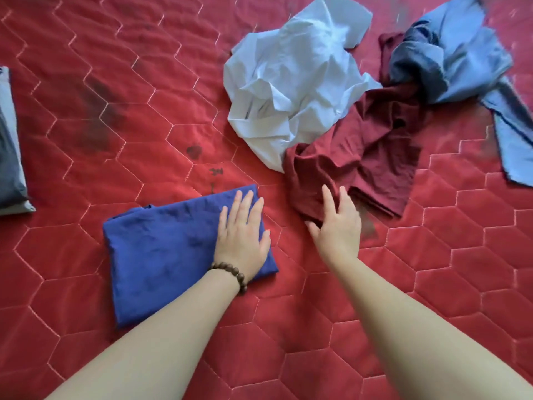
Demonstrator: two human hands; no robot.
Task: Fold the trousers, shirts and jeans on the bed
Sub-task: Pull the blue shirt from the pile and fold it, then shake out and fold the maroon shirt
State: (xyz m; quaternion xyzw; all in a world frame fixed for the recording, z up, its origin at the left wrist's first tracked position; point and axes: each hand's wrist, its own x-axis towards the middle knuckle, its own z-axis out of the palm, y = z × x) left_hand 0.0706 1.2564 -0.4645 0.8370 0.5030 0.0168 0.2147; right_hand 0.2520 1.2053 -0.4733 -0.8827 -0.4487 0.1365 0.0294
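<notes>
While the left hand (242, 235) lies flat, fingers straight, on the folded blue garment (164, 255) near the front of the bed (432, 284), the right hand (336, 223) pinches the near edge of the crumpled maroon garment (360, 157). Best practice: drag it clear of the white shirt (291, 82) and pale-blue garment (458, 53), then spread it flat before folding.

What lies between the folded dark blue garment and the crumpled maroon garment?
In the head view, only bare red quilted bedcover lies between the folded dark blue garment and the maroon garment; nothing else sits in that gap.
</notes>
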